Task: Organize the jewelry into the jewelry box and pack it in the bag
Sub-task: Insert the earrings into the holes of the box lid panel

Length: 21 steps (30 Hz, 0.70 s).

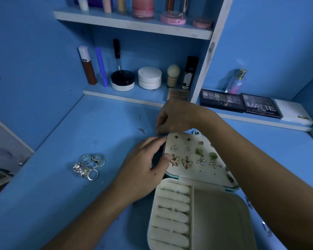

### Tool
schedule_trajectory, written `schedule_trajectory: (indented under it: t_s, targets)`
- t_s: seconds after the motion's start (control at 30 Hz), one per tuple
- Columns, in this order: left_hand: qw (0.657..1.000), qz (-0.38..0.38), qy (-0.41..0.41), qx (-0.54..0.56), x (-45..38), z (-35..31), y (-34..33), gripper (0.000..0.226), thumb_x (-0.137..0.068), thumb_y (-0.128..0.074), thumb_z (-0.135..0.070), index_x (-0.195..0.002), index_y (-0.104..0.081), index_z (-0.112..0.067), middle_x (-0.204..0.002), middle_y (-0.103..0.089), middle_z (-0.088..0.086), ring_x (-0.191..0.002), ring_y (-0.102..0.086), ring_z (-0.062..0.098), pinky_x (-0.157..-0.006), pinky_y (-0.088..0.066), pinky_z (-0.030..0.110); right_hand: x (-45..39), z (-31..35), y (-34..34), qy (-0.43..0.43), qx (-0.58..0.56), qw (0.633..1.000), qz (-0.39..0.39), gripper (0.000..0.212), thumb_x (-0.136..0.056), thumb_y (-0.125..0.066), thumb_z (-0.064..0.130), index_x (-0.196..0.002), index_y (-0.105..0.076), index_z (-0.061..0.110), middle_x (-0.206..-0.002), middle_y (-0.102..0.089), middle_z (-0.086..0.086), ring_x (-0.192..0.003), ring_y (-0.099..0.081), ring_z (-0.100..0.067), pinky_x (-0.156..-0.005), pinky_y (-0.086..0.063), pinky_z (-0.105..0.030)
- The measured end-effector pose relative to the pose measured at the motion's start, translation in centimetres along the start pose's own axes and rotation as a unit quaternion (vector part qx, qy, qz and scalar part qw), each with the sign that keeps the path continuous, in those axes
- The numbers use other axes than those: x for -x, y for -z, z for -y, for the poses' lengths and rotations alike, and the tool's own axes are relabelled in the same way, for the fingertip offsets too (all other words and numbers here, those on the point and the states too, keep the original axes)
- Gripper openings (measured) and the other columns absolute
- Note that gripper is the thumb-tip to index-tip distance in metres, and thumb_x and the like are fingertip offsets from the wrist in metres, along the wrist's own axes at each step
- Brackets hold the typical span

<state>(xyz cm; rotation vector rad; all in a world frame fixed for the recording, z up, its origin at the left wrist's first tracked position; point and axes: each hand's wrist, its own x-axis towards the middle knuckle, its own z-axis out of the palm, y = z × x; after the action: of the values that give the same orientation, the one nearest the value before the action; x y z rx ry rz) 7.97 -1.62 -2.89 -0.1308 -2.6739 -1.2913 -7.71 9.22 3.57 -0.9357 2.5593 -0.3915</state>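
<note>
Silver rings (pixel 89 166) lie heaped on the blue desk (pixel 61 195), well to the left of our hands, probably parked there until the ring rolls are wanted. Two small studs (pixel 141 130) wait on the desk just left of our upper hand, close enough to reach without shifting.

Our left hand (pixel 145 170) grips the left edge of the box's earring panel (pixel 193 156), thumb pressed on its face beside a butterfly earring (pixel 174 160), fingers curled round behind. We judge it is there to hold the panel steady and upright so posts can be pushed through the holes.

Above it, our right hand (pixel 173 118) comes across from the right, fingertips pinched together at the panel's top left corner. Something tiny seems to be held there, perhaps a stud or its back, but we cannot tell what, nor for certain that anything is held.

Right of both grips, the panel already carries triangle, butterfly and green starfish pairs, with holes free along the top and bottom rows. Below our hands the box (pixel 215 222) lies open, its rolls bare, so the rings remain to be placed. No bag is in view; packing looks a good way off.
</note>
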Motion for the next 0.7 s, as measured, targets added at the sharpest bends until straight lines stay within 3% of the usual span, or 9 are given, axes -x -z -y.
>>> schedule_trajectory:
  t_s: [0.1, 0.27, 0.5, 0.63, 0.7]
  targets:
    - [1.0, -0.001, 0.002, 0.003, 0.0, -0.1, 0.0, 0.048, -0.089, -0.049, -0.04, -0.137, -0.054, -0.034, -0.128, -0.054, -0.027, -0.122, -0.047, -0.005, -0.101, -0.037, 0.013, 0.3, -0.1, 0.1, 0.005, -0.013, 1.0, -0.021, 0.004, -0.085, -0.073, 0.028, -0.086, -0.076, 0.025, -0.086, -0.07, 0.017, -0.086, -0.066, -0.003, -0.077, -0.055, -0.023]
    - [1.0, -0.006, -0.006, 0.025, 0.0, -0.3, 0.2, 0.045, -0.089, -0.051, -0.036, -0.133, -0.057, -0.032, -0.121, -0.057, -0.024, -0.118, -0.051, -0.004, -0.098, -0.039, 0.014, 2.2, -0.6, 0.9, 0.015, -0.086, 0.988, -0.128, 0.007, -0.082, -0.072, 0.016, -0.078, -0.072, 0.022, -0.078, -0.069, 0.016, -0.073, -0.063, 0.001, -0.063, -0.048, -0.011]
    - [0.996, -0.032, -0.003, 0.084, -0.2, -0.5, 0.2, 0.041, -0.085, -0.059, -0.027, -0.125, -0.061, -0.036, -0.112, -0.063, -0.023, -0.112, -0.057, 0.003, -0.094, -0.042, 0.013, 8.1, -1.8, 2.2, 0.009, -0.175, 0.954, -0.243, 0.007, -0.083, -0.078, 0.016, -0.079, -0.074, 0.02, -0.076, -0.073, 0.012, -0.07, -0.066, 0.0, -0.068, -0.052, -0.011]
    - [0.992, -0.037, 0.005, 0.122, -0.2, -0.8, 0.3, 0.042, -0.09, -0.066, -0.007, -0.119, -0.063, -0.038, -0.103, -0.068, -0.023, -0.101, -0.062, 0.001, -0.087, -0.045, 0.012, 12.4, -2.5, 1.9, -0.015, -0.201, 0.936, -0.29, 0.01, -0.083, -0.08, 0.023, -0.083, -0.073, 0.03, -0.075, -0.071, 0.011, -0.074, -0.066, -0.003, -0.067, -0.053, -0.019]
    - [0.992, -0.037, 0.005, 0.118, -0.1, -0.8, 0.3, 0.042, -0.091, -0.065, -0.005, -0.122, -0.064, -0.034, -0.099, -0.069, -0.02, -0.098, -0.062, 0.002, -0.084, -0.043, 0.009, 14.2, -2.9, 1.3, -0.036, -0.21, 0.926, -0.311, 0.009, -0.083, -0.08, 0.025, -0.085, -0.072, 0.028, -0.074, -0.07, 0.011, -0.073, -0.064, -0.001, -0.064, -0.05, -0.016]
